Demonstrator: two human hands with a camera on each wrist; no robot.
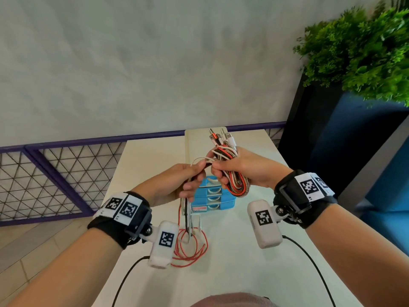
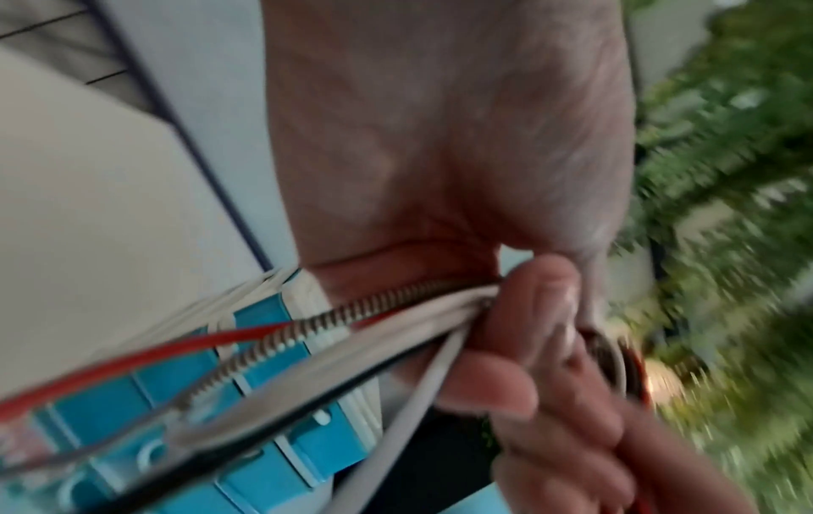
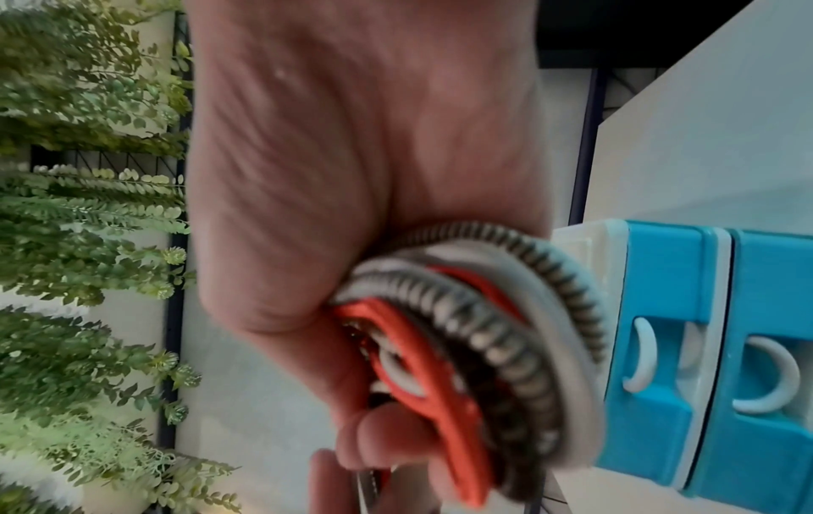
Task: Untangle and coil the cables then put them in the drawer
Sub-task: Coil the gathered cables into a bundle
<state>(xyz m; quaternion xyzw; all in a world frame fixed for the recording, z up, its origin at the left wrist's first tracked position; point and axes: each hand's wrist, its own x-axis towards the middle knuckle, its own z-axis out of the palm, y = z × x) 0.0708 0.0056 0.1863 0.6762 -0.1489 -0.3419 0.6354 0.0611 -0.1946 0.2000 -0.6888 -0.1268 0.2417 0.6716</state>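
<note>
My right hand (image 1: 223, 173) grips a coiled bundle of cables (image 1: 230, 171), red, white and striped, held up above the table; its plugs (image 1: 219, 137) stick up at the top. In the right wrist view the coil (image 3: 475, 347) curls out of my fist. My left hand (image 1: 190, 180) pinches the loose strands (image 1: 200, 162) running out of that bundle. In the left wrist view those strands (image 2: 374, 316) pass under my thumb. The tails hang down to a red cable loop (image 1: 190, 247) lying on the table. A small blue drawer unit (image 1: 212, 200) stands behind it, its drawers closed.
The white table (image 1: 243, 262) has a second pale surface (image 1: 194, 142) butting against it at the back. A purple mesh railing (image 1: 55, 173) runs along the left. A green plant (image 1: 365, 52) in a dark planter stands at the right.
</note>
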